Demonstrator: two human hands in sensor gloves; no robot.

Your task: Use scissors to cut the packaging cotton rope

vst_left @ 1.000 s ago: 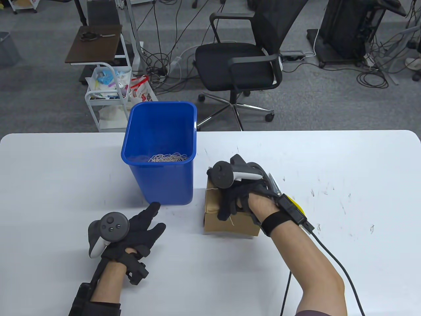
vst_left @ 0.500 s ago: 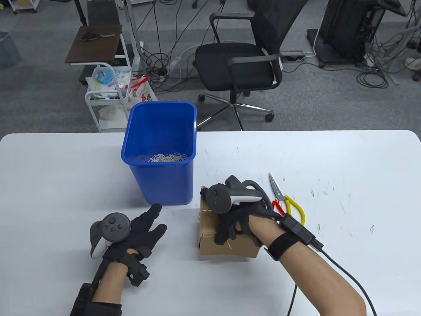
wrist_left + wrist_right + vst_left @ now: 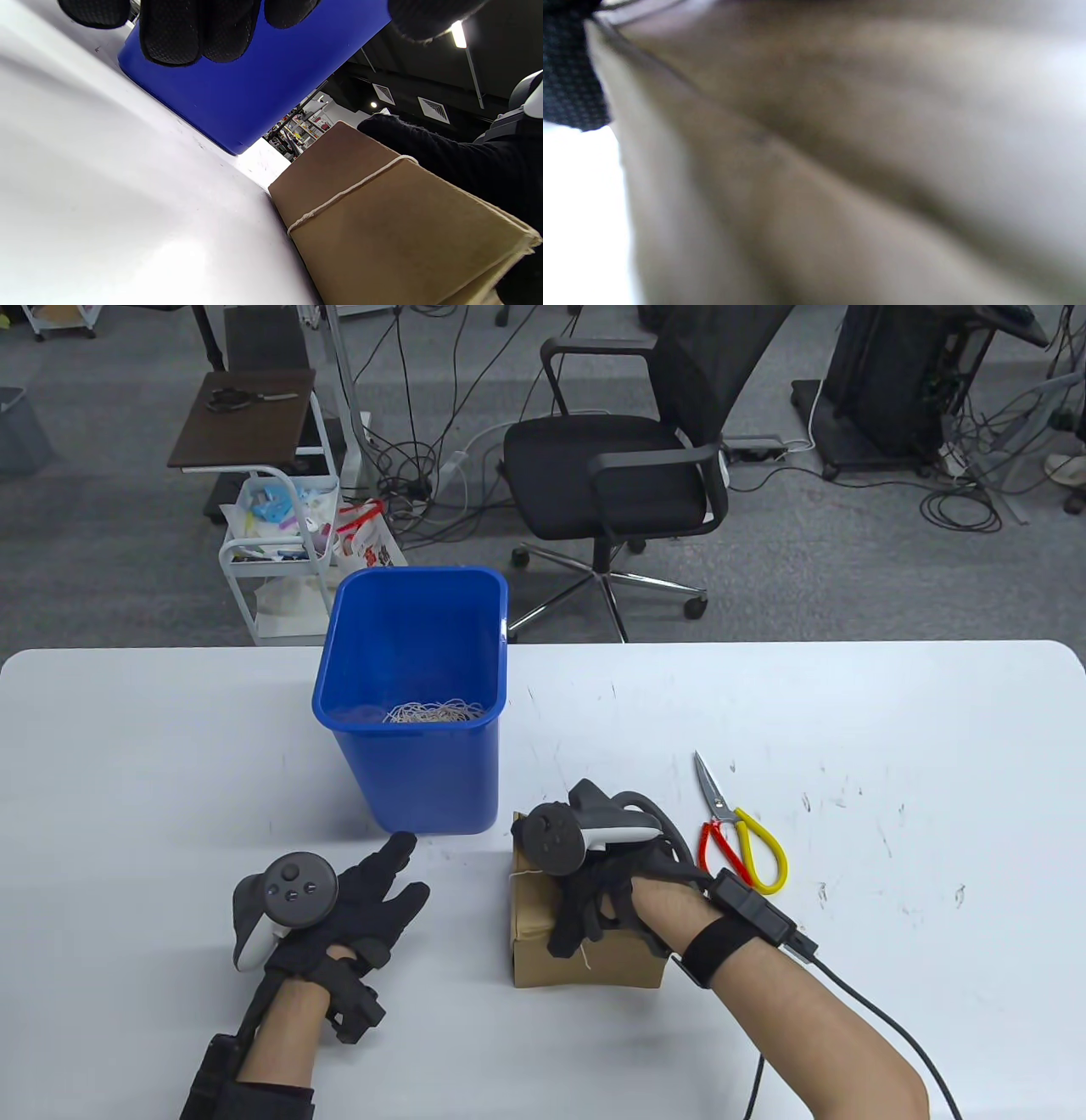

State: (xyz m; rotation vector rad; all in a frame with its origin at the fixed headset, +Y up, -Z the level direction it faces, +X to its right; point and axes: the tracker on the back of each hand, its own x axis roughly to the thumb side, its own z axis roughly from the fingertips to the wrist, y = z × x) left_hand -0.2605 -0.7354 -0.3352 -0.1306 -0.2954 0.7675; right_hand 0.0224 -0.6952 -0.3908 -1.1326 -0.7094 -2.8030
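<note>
The right hand (image 3: 598, 903) is gripping the top of the cardboard box (image 3: 585, 963), near the right of the blue bin (image 3: 411, 780). The cotton rope (image 3: 348, 190) is going around the box. The scissors (image 3: 738, 836) are lying just right of it. The left hand (image 3: 356, 912) is resting spread on the table (image 3: 891, 712).

Beyond the white table (image 3: 848, 704), grey carpet (image 3: 806, 560) covers the floor, strewn with black cables (image 3: 963, 504). A black mesh office chair (image 3: 628, 466) on castors stands just behind the table. To its left are a small dark-topped side table (image 3: 246, 424) and a white wire trolley (image 3: 276, 551) holding clutter. Ceiling lights (image 3: 457, 34) glow overhead.
</note>
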